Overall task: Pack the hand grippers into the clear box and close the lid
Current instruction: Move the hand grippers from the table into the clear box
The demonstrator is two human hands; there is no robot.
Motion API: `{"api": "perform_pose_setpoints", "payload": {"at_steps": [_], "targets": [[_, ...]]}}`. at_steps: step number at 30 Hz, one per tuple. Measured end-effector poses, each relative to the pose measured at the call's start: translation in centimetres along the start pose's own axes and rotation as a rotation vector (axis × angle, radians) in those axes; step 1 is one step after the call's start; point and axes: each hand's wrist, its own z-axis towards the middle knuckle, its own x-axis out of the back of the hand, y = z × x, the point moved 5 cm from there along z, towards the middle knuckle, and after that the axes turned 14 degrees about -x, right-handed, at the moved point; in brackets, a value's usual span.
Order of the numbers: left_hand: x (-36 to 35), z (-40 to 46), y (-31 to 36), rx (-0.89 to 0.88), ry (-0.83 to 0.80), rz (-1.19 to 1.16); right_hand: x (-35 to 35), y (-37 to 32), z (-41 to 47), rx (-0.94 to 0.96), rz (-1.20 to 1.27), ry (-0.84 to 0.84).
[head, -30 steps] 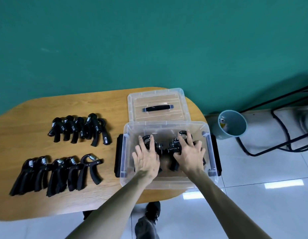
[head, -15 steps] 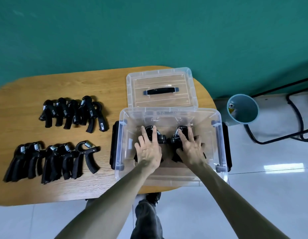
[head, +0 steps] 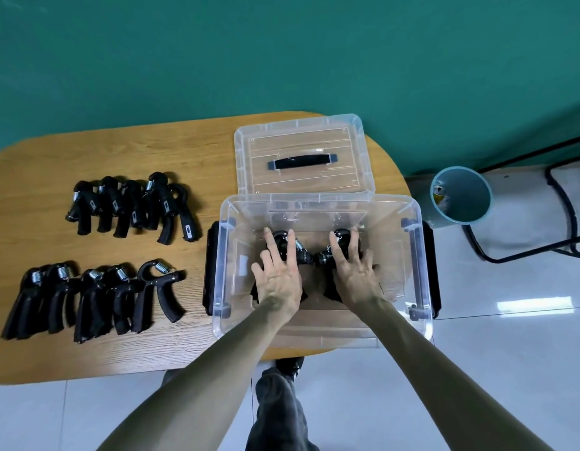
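While both hands reach into the clear box (head: 415, 271) at the right end of the wooden table (head: 191, 151), the left hand (head: 277, 278) and right hand (head: 356, 275) lie flat, fingers spread, pressing on the black hand grippers (head: 309, 253) at its bottom. The lid (head: 301, 157) lies just behind the box. Two rows of grippers wait to the left: a far row (head: 132, 206) and a near row (head: 93, 294). A blue bin (head: 461, 193) stands on the floor at right.

Clear box (head: 415, 265) open on the table's right end, black hand grippers inside (head: 309, 253) lying on its floor, clear lid (head: 301, 185) with black handle flat just behind, two rows of black grippers (head: 129, 208) (head: 93, 296) left of it.
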Motion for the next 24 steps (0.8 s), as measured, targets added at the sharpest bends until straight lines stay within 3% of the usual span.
{"api": "perform_pose_setpoints", "payload": {"at_steps": [6, 12, 17, 21, 24], "targets": [[1.5, -0.7, -0.1, -0.028, -0.004, -0.043, 1.1, 0.0, -0.4, -0.009, 0.073, -0.018], [5.2, -2.7, -0.4, -0.112, 0.046, -0.014, 4.6, -1.6, -2.5, 0.017, 0.099, 0.181], [10.3, -3.8, -2.0, -0.265, 0.224, -0.002, 9.5, -5.3, -5.2, 0.128, 0.113, 0.322], [14.0, -5.3, -5.2, -0.255, 0.371, -0.001, 12.3, -8.8, -6.9, 0.235, 0.098, 0.404], [15.2, -6.4, -8.6, -0.213, 0.363, -0.035, 13.6, -12.0, -8.0, 0.281, 0.101, 0.414]]}}
